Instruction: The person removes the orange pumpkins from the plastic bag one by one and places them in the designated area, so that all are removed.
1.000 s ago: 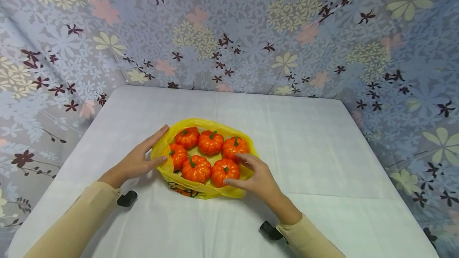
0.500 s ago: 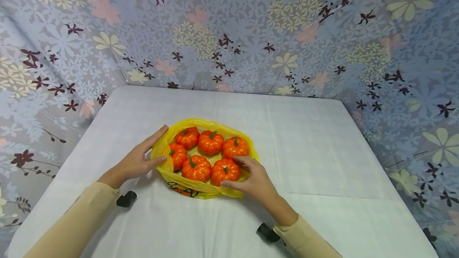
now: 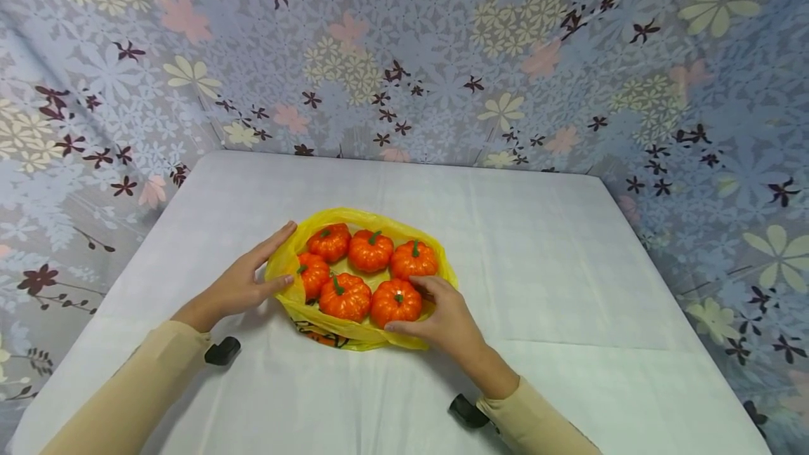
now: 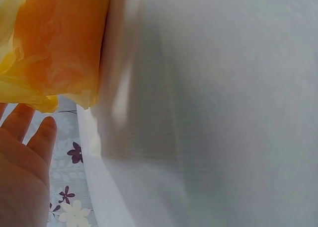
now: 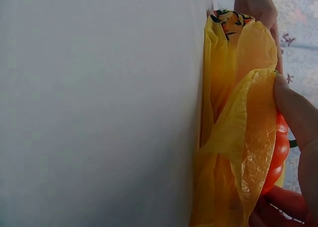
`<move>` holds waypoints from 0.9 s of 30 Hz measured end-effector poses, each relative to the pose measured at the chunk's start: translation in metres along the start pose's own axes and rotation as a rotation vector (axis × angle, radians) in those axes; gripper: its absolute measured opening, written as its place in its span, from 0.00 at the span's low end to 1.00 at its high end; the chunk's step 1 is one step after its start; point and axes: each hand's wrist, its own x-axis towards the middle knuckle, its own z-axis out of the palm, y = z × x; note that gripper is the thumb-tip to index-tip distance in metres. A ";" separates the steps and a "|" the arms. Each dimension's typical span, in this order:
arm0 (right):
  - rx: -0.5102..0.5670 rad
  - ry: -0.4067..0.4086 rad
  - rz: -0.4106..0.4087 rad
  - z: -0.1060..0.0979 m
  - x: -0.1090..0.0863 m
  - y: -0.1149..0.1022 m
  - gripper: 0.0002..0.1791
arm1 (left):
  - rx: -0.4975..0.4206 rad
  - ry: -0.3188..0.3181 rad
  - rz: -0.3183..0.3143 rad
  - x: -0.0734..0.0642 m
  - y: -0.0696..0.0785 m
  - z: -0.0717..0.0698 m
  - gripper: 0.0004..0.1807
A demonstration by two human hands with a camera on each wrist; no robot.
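A yellow plastic bag (image 3: 354,339) sits on the table with its mouth spread wide and its rim rolled down. Inside are several small orange pumpkins (image 3: 370,251) with green stems. My left hand (image 3: 243,283) rests against the bag's left side, fingers straight and thumb at the rim; in the left wrist view its fingertips are beside the yellow plastic. On the right, my right hand (image 3: 449,314) holds the front right pumpkin (image 3: 395,302), thumb at its front and fingers at its back. In the right wrist view the bag's edge partly hides that pumpkin (image 5: 278,152).
A white cloth covers the table (image 3: 569,265), with a fold line at the right. Behind it hangs a flowered curtain (image 3: 404,55). Black wrist mounts (image 3: 223,351) show below both sleeves.
My right hand has shifted slightly left and drawn its thumb and fingers in around the front right pumpkin. The left hand, the bag and the pumpkins stay nearly where they were.
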 end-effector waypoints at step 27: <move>0.026 0.096 -0.023 -0.008 0.003 -0.008 0.40 | 0.010 -0.023 -0.029 0.002 0.001 -0.002 0.44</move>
